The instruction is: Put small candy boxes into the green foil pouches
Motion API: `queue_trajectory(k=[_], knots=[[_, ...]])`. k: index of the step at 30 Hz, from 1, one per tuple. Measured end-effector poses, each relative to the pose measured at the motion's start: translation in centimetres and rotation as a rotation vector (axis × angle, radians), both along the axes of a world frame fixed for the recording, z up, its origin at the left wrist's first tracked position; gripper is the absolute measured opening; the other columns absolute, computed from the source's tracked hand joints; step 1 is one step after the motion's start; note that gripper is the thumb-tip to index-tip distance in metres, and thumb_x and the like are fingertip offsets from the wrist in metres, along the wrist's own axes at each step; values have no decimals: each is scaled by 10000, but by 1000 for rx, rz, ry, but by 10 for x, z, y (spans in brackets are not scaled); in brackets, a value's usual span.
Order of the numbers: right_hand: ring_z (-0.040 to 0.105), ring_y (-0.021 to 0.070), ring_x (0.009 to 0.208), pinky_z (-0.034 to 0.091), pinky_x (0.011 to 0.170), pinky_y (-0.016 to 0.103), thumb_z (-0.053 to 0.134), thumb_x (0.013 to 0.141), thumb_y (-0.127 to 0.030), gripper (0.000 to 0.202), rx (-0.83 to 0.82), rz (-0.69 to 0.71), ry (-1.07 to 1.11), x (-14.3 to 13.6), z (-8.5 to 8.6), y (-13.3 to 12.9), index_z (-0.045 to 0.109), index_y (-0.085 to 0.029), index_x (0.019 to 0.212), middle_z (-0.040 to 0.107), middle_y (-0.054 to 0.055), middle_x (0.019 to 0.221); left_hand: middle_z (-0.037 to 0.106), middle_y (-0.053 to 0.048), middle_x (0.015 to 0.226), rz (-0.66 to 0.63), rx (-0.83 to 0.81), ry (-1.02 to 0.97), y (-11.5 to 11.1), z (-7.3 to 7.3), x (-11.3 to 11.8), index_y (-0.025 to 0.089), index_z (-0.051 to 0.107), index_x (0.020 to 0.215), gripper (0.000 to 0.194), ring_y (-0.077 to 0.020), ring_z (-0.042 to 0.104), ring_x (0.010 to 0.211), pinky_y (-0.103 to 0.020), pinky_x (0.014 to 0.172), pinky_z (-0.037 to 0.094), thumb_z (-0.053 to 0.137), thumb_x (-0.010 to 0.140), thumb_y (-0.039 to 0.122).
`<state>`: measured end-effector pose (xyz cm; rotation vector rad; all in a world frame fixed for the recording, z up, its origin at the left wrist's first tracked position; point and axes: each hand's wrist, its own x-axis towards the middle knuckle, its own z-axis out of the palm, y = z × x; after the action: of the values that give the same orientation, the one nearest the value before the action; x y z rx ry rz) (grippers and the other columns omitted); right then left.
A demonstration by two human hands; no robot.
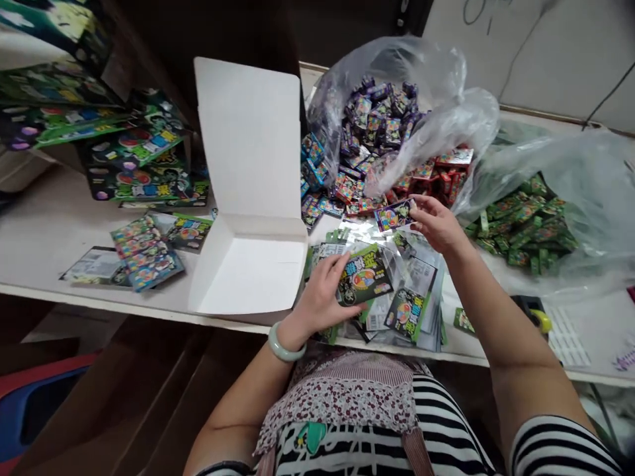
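Observation:
My left hand (322, 294), with a pale bangle at the wrist, holds a black and green printed packet (366, 274) between thumb and fingers. Up and to the right, my right hand (435, 223) pinches a small purple candy box (393, 215) by its right end. Beneath both hands spreads a pile of similar flat packets (409, 311), some showing their barcode backs. Beside my left hand stands an open white carton (262, 274) with its lid raised. Just behind my right hand lie small red boxes (449, 178).
Clear plastic bags hold purple boxes (374, 116) at the back and green wrapped pieces (528, 221) at right. Printed display cartons (139, 158) are stacked at left. A joined strip of small boxes (146, 254) lies near the front edge. A yellow-and-black tool (540, 320) sits at right.

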<state>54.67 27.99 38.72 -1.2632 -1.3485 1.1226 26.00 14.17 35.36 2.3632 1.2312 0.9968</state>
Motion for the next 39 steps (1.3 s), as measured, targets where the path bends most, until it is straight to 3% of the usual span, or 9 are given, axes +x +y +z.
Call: queue_trajectory(k=[3,6,11,15,19,24,29,35,39], knots=[[630,195,816,540,741,359,720,787,-379,249,307,-59,-347,24,-18,-60,649,-241,981,672,37,914,474,-168,1352,40,2,18,-2,0,0,218,226,1576,1015,-351,504,1276,-546,1090,475,750,784,575],[633,238,888,524,824,417,632,895,-291,117,540,123,-762,35,-45,-107,695,-230,973,691,87,946,480,-163,1335,71,7,42,-5,-2,2,221,243,1569,1007,-349,508,1265,-552,1078,483,746,780,592],[600,316,1159,486,972,511,631,920,-365,389,436,360,-955,39,-68,-134,624,-214,1279,655,169,1251,482,-159,1334,49,-10,92,-9,-4,7,226,245,1566,1022,-351,511,1258,-561,1066,489,762,763,590],[339,422,1448,346,1110,629,786,753,-502,841,287,362,-1000,46,-65,-117,457,-214,1471,397,197,1571,481,-164,1343,34,-30,113,-9,-1,7,225,239,1567,1040,-355,502,1271,-580,1075,473,765,754,604],[489,382,1336,385,1094,586,742,748,-391,695,276,355,-926,49,-57,-107,538,-208,1387,537,177,1437,475,-171,1351,6,-38,129,-9,-2,7,206,262,1562,1035,-360,489,1288,-566,1097,453,767,751,605],[489,360,1325,404,1096,558,682,803,-424,700,467,68,-805,47,-6,-126,460,-277,1450,522,142,1424,466,-173,1356,-25,-49,172,-11,-9,11,194,235,1570,1063,-357,486,1279,-553,1104,438,767,747,606],[455,393,1330,343,1116,611,704,825,-401,665,506,283,-997,34,37,-145,483,-359,1450,534,100,1451,466,-195,1364,-90,17,209,-8,-12,19,173,234,1571,1041,-366,484,1277,-540,1100,422,746,771,600],[503,386,1273,420,1054,610,712,835,-419,645,485,594,-946,31,21,-143,490,-325,1435,555,125,1422,506,-203,1335,-167,70,211,-7,-15,24,172,228,1581,1025,-378,510,1238,-542,1057,430,723,786,589],[491,353,1327,454,1071,554,707,835,-527,763,486,546,-738,26,9,-142,395,-284,1487,504,161,1446,510,-199,1329,-165,43,216,-9,-17,28,177,216,1583,1052,-374,516,1233,-540,1048,436,715,775,630]])
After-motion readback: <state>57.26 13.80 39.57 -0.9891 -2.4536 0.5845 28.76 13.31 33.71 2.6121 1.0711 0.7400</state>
